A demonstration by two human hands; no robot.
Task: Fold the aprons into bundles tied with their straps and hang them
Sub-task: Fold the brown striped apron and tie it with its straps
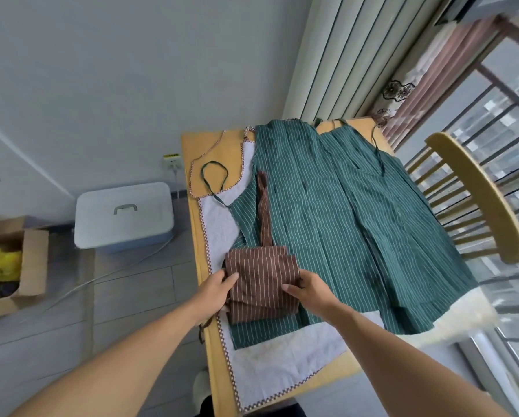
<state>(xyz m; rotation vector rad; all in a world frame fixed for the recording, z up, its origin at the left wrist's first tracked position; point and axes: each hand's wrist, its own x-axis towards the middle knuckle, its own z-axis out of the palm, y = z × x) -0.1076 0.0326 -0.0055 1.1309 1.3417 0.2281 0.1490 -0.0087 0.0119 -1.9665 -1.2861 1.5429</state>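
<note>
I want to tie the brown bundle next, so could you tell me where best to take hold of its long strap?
Probably take the brown strap near its far free end, reaching over the folded brown apron from the near side. It lies straight and flat on the green apron, uncovered, while both the left hand and right hand are on the fold.

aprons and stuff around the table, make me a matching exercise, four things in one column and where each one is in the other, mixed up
Things:
1. brown striped apron
2. green striped aprons
3. white apron
4. plastic storage box

Places:
A. on the floor beside the table
B. spread flat over most of the tabletop
C. bottom layer, its checked trim along the table's edge
D. folded, between the left hand and right hand

Pairs: 1-D, 2-B, 3-C, 4-A
</note>
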